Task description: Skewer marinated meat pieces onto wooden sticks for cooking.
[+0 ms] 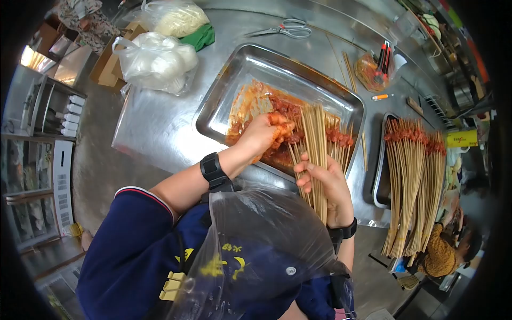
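A bundle of bamboo skewers is held upright in my right hand, its fingers wrapped round the lower part. My left hand, smeared with red sauce, has its fingers closed on red marinated meat beside the skewer tips. Both hands are over the near side of a large steel tray. Inside the tray, red marinated meat lies in sauce. Several meat skewers rest at the tray's right side, their sticks pointing toward me.
At right, a second tray holds many meat skewers. Scissors lie behind the large tray. White plastic bags stand at the back left. An orange cutter and a bag with red-handled tools are at the back right. A person is at lower right.
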`<state>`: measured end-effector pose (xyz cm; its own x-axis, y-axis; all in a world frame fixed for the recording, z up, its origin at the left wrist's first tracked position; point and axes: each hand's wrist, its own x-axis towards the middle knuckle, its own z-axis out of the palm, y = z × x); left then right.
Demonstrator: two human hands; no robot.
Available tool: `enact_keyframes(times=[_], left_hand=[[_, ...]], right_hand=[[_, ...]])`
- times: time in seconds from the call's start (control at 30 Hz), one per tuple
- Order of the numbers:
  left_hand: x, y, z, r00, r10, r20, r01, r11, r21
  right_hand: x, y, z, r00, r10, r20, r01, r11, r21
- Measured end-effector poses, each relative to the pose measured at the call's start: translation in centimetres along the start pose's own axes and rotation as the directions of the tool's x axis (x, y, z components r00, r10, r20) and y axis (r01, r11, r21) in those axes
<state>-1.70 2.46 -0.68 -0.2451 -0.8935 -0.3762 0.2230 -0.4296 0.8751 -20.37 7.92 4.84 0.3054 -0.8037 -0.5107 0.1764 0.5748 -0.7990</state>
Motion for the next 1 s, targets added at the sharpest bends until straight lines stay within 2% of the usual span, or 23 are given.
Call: enact_keyframes(times=[0.03, 0.07, 0.17, 0.2, 0.23, 0.3, 0.33, 0.4, 0.43, 0.47, 0.57, 0.6, 0.7, 0.8, 1.0], left_hand=[[0.2, 0.2, -0.1, 0.999, 0.032, -0.006, -0.032, 0.999, -0.003], [-0.1, 1.3, -0.2, 0.998, 0.002, -0.055, -0.002, 1.0, 0.002], [2.2, -0.1, -4.5, 0.973, 0.221, -0.069, -0.215, 0.973, 0.086], [2.3, 0.0, -5.6, 0.964, 0.261, -0.06, -0.231, 0.924, 0.305], [2.1, 0.9, -5.8, 0.956, 0.293, -0.02, -0.243, 0.828, 0.505], [1.7, 2.7, -5.9, 0.94, 0.332, 0.076, -0.249, 0.516, 0.82], [1.3, 3.3, -5.3, 0.937, 0.336, 0.094, -0.255, 0.477, 0.841], [2.0, 2.9, -4.6, 0.923, 0.327, 0.204, -0.294, 0.258, 0.92], [2.3, 2.6, -4.1, 0.916, 0.311, 0.254, -0.309, 0.142, 0.94], [0.8, 4.6, -2.1, 0.941, 0.233, 0.244, -0.28, 0.134, 0.951], [3.1, 3.2, -1.7, 0.903, 0.211, 0.374, -0.383, 0.004, 0.924], [3.6, 3.3, -1.4, 0.906, 0.15, 0.396, -0.393, -0.048, 0.918], [4.5, 3.1, -0.1, 0.872, 0.135, 0.471, -0.474, -0.014, 0.881], [7.1, 1.3, -0.3, 0.868, 0.091, 0.488, -0.488, -0.021, 0.872], [6.3, 1.3, -0.1, 0.861, 0.053, 0.506, -0.5, -0.092, 0.861]], right_hand=[[0.2, 0.0, -0.6, 1.0, 0.006, 0.0, -0.006, 0.999, 0.033], [0.3, 0.1, -1.3, 1.0, 0.014, 0.002, -0.014, 0.998, 0.069], [1.2, 0.7, -3.9, 0.994, -0.018, 0.106, -0.008, 0.971, 0.237], [1.1, 0.5, -4.1, 0.991, -0.008, 0.134, -0.037, 0.943, 0.331], [1.0, 0.5, -4.5, 0.985, -0.026, 0.173, -0.05, 0.905, 0.422], [1.0, 0.9, -5.5, 0.966, -0.077, 0.245, -0.086, 0.803, 0.59], [0.9, 1.1, -5.8, 0.948, -0.103, 0.301, -0.147, 0.697, 0.702], [0.8, 1.6, -5.9, 0.917, -0.183, 0.355, -0.219, 0.514, 0.83], [0.6, 1.9, -5.7, 0.899, -0.225, 0.375, -0.262, 0.41, 0.874], [0.3, 2.0, -5.4, 0.87, -0.322, 0.374, -0.261, 0.344, 0.902], [-0.3, 2.0, -5.8, 0.779, -0.508, 0.368, -0.338, 0.155, 0.928], [-0.5, 1.9, -5.8, 0.782, -0.514, 0.354, -0.317, 0.16, 0.935], [-0.5, 2.1, -5.9, 0.748, -0.563, 0.352, -0.363, 0.098, 0.927], [-0.5, 2.3, -6.7, 0.733, -0.581, 0.354, -0.369, 0.098, 0.924], [-0.6, 2.8, -7.4, 0.746, -0.576, 0.335, -0.36, 0.076, 0.93]])
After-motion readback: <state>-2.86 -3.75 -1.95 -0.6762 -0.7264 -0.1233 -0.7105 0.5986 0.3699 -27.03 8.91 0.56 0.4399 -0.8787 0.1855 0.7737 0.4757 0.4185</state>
